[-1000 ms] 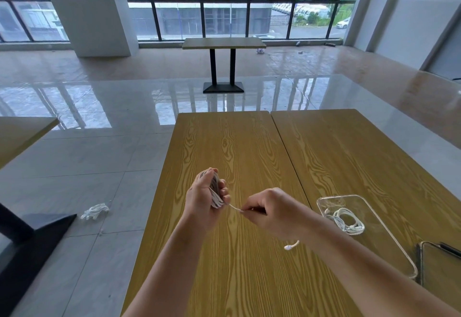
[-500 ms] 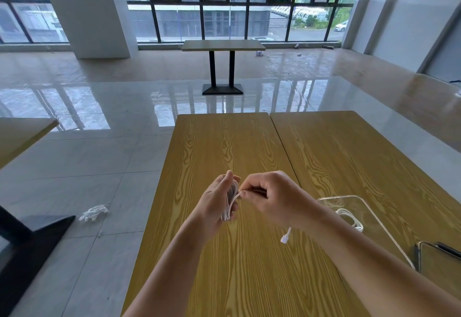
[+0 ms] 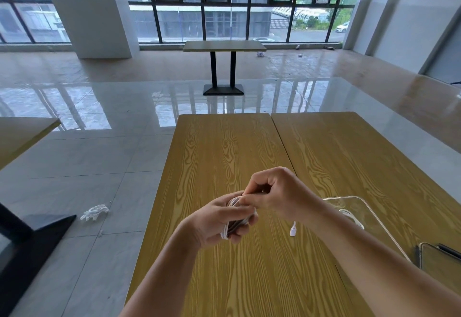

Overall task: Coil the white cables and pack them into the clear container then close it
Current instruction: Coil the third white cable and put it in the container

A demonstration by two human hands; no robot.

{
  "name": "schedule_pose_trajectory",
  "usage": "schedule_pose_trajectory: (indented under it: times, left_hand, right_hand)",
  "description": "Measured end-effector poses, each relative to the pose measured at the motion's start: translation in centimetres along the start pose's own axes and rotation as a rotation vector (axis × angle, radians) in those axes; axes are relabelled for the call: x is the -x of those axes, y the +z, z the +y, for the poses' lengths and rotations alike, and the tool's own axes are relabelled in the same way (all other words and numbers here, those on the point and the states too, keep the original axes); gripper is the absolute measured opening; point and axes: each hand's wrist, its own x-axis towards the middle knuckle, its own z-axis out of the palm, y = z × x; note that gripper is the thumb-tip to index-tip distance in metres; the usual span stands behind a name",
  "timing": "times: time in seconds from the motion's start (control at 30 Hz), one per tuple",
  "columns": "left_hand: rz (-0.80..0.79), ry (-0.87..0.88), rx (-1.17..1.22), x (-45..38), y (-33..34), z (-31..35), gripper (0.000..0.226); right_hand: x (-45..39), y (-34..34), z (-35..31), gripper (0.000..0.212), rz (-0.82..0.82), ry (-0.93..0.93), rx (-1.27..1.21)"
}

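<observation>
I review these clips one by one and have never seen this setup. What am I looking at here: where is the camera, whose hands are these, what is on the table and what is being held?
There is no robot here: a person works with bare hands, and the single wide-angle camera sits on their head, looking forward and down.

The left hand grips a coiled white cable. The right hand pinches that cable's loose end just above the coil, and its plug dangles under the right wrist.

On the wooden table, to the right, lies a clear container with another white cable already inside. A dark-edged flat object sits at the right border; what it is cannot be told. Some white scraps lie on the floor.
</observation>
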Motion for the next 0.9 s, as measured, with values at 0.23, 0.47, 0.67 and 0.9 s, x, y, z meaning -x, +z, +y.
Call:
schedule_pose_trajectory:
  times: [0.23,0.47,0.67,0.9]
  left_hand:
    - [0.048,0.057,0.230,0.6,-0.6,-0.3,0.011]
    - [0.179,0.163,0.455,-0.3,0.0,0.0,0.019]
    - [0.314,0.208,0.551,-1.1,0.5,-0.1,0.028]
    - [0.374,0.262,0.626,-1.6,0.1,-0.1,0.037]
  right_hand:
    - [0.3,-1.6,1.3,0.008,0.078,0.095,0.025]
    - [0.5,-1.7,2.3,0.014,0.152,0.145,0.127]
    - [0.5,-1.4,2.3,0.020,0.133,0.172,0.142]
    - [1.1,-0.8,3.6,0.013,0.086,0.250,0.147]
